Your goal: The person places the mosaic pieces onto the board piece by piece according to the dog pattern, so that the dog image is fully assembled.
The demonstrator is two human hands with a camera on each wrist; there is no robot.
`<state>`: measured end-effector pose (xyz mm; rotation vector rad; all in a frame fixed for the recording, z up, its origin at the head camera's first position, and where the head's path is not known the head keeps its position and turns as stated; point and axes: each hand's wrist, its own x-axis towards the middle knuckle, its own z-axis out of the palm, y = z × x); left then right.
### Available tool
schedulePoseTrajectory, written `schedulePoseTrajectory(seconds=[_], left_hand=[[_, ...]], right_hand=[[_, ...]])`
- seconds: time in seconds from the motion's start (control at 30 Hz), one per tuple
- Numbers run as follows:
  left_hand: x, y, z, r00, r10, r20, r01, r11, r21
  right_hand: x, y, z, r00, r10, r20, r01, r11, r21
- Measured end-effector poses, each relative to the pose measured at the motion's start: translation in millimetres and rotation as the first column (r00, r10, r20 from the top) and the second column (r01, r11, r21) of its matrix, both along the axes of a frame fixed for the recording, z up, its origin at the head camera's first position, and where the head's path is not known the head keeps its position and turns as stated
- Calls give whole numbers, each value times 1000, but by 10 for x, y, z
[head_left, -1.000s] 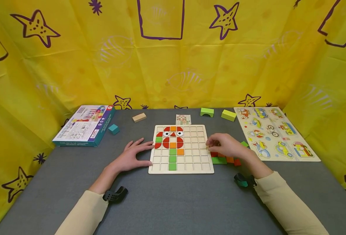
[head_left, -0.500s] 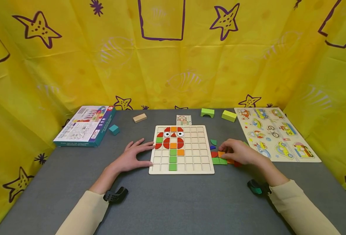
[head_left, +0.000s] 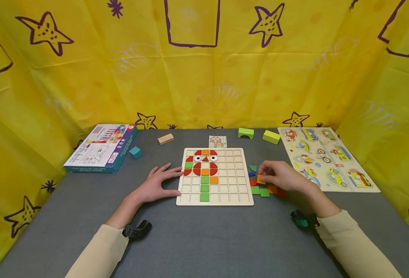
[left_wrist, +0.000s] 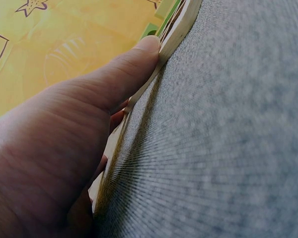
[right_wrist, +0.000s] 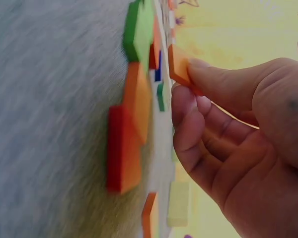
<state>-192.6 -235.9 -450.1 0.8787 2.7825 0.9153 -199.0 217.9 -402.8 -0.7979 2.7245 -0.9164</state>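
Observation:
Pinched between the thumb and fingers of my right hand [head_left: 282,177] is an orange square tile [right_wrist: 181,67], raised above a small pile of loose tiles at the board's right side. Among them lie green tiles [head_left: 255,190], a red tile [right_wrist: 120,153] and a blue piece [head_left: 251,174]. My left hand [head_left: 156,187] rests at the left edge of the wooden grid board [head_left: 229,197], thumb and fingers spread and touching its rim. On the board, red, orange and green pieces and two eye tiles [head_left: 213,158] fill cells in its left part.
A pattern card [head_left: 218,141] lies behind the board. A box [head_left: 100,148], a teal block [head_left: 135,153] and a plain wooden block [head_left: 165,139] are at left. Behind to the right stand a green arch block [head_left: 245,133], a yellow-green block [head_left: 271,137] and a picture puzzle board [head_left: 329,160].
My right hand has moved from the board's right edge to the loose tiles and lifted the orange tile. One green tile has shifted slightly. My left hand has stayed in place.

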Motion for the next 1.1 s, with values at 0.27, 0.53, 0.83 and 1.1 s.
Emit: schedulePoseTrajectory(seconds=[0.27, 0.53, 0.83, 1.1], left_hand=[[-11, 15, -8, 1000, -6, -1, 6, 1000, 4], [-21, 21, 25, 1000, 3, 0, -3, 1000, -3], [-2, 57, 30, 1000, -3, 16, 3, 1000, -4], [-11, 10, 23, 1000, 6, 4, -6, 1000, -15]], right_hand=[[-35, -396, 28, 997, 72, 3, -72, 996, -48], [-51, -928, 35, 982, 188, 14, -186, 980, -71], [-64, -1267, -45, 973, 233, -3, -233, 972, -22], [-48, -1354, -77, 975, 222, -31, -221, 975, 27]])
